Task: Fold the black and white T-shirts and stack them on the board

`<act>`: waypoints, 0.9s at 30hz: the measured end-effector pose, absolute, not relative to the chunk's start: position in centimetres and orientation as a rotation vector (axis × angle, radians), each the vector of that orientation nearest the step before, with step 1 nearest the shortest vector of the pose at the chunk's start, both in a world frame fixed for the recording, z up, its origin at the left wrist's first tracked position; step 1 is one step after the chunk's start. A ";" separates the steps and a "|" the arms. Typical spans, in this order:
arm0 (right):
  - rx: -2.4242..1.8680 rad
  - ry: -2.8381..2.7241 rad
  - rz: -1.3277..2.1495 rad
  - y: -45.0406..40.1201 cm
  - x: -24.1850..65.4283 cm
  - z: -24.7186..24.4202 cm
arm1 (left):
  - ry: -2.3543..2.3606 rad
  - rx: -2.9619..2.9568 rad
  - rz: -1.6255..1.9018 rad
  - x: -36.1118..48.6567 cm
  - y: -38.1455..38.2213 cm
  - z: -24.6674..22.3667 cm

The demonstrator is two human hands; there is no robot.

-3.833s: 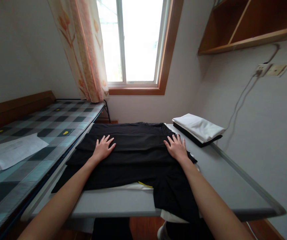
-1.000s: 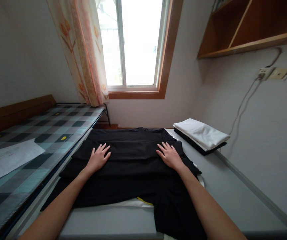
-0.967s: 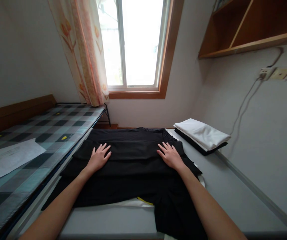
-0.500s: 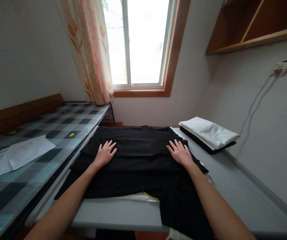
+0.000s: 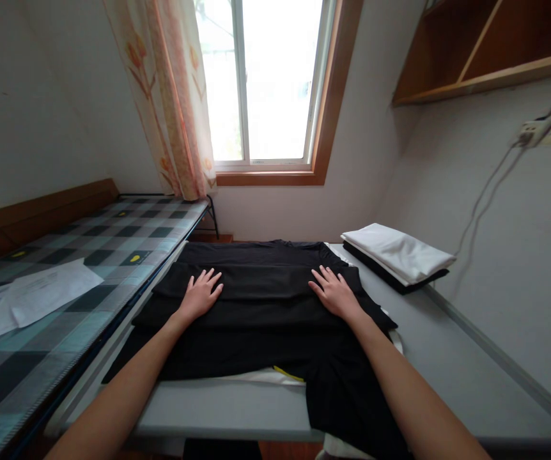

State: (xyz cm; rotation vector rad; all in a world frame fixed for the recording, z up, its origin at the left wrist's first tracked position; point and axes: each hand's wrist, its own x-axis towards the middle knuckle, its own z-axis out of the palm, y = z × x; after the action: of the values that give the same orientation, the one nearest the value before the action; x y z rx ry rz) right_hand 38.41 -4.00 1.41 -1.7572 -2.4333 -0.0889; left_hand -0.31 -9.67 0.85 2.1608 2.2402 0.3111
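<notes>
A black garment (image 5: pixel 261 300) lies spread and partly folded over on a grey table (image 5: pixel 448 364), its lower part hanging over the near edge. My left hand (image 5: pixel 201 296) rests flat on the garment's left side, fingers apart. Flat on the right side of the same fold lies my right hand (image 5: pixel 335 293), fingers spread. Neither hand grips anything. A white cloth with a yellow mark (image 5: pixel 256 375) shows under the garment near the front edge.
A stack of folded white and black clothes (image 5: pixel 397 255) sits at the table's far right. A bed with a checked cover (image 5: pixel 64 268) and papers (image 5: pixel 40 295) stands to the left. A window, curtain and wooden shelf are beyond.
My right hand has slid slightly left on the garment since half a second ago. My left hand has stayed flat in about the same spot. The view has shifted a little.
</notes>
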 end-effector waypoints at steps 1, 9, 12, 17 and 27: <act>-1.777 -2.437 -0.063 -4.0 38.4 1.4 | 2.241 2.158 0.307 -0.3 -9.7 0.8; -1.998 -2.320 0.000 -3.5 39.6 1.3 | 2.252 2.137 0.287 -1.1 -9.3 1.0; -2.057 -2.285 -0.014 -3.5 39.9 1.4 | 2.338 2.053 0.251 -2.7 -8.7 1.1; -2.070 -2.265 0.006 -3.7 39.9 1.8 | 2.465 2.022 0.138 -6.6 -7.6 1.4; -2.063 -2.242 0.015 -3.6 40.0 1.5 | 2.492 1.972 -0.008 -12.8 -4.8 6.5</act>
State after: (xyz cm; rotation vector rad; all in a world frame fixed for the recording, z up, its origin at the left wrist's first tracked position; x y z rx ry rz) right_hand 40.05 -3.57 1.48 -2.0628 -2.2416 0.0152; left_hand -12.82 -4.79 6.47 1.9718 2.4917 -0.0083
